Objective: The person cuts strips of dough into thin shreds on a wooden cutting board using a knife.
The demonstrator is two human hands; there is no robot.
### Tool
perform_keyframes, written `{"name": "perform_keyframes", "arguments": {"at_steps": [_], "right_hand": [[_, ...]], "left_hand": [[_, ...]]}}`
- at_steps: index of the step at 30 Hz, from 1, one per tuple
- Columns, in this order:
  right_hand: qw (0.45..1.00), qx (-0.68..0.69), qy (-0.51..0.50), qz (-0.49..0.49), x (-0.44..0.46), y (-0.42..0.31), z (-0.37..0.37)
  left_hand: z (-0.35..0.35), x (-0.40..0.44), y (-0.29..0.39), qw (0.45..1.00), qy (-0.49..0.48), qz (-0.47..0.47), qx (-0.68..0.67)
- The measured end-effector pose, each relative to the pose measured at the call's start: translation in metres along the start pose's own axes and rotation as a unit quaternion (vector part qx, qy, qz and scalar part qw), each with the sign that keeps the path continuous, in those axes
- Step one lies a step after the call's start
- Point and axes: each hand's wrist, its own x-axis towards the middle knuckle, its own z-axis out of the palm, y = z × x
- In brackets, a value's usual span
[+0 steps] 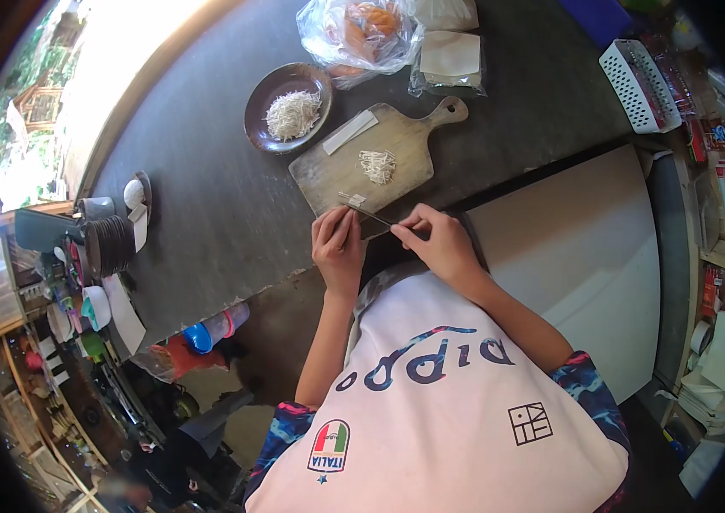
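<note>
At the near edge of the cutting board (411,137), the right hand (437,237) pinches one end of a slim dark tool (372,214)—presumably for control—while the left hand (338,244) bunches its fingers beside the other end; any grip there is unclear. White slivers (378,167) lie mid-board, within reach.

L hand (337,248) fwd, curled; R hand (439,241) pinching; forearms (325,342) angled inwd, hands close tog.
</note>
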Motion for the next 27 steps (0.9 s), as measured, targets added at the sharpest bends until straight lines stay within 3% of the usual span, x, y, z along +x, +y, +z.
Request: {"name": "perform_keyframes", "arguments": {"at_steps": [4, 10, 16, 22, 27], "right_hand": [[0.999, 0.012, -0.003, -0.04, 0.016, -0.003, 0.011], [0.999, -0.025, -0.008, 0.021, -0.006, -0.002, -0.007], [0.999, -0.015, 0.015, -0.042, 0.013, -0.002, 0.013], [1.0, 0.0, -0.006, 0.012, -0.003, 0.007, -0.001], [1.0, 0.021, -0.013, -0.018, 0.015, 0.002, 0.01]], "left_hand": [[-0.004, 0.001, 0.002, 1.0, -0.011, 0.005, 0.006], [0.0, -0.003, -0.003, 1.0, 0.008, 0.006, 0.004], [-0.004, -0.002, 0.003, 1.0, -0.008, -0.008, 0.007], [-0.001, -0.003, 0.002, 1.0, 0.006, -0.011, 0.012], [-0.002, -0.002, 0.005, 1.0, 0.002, -0.008, 0.012]]}}
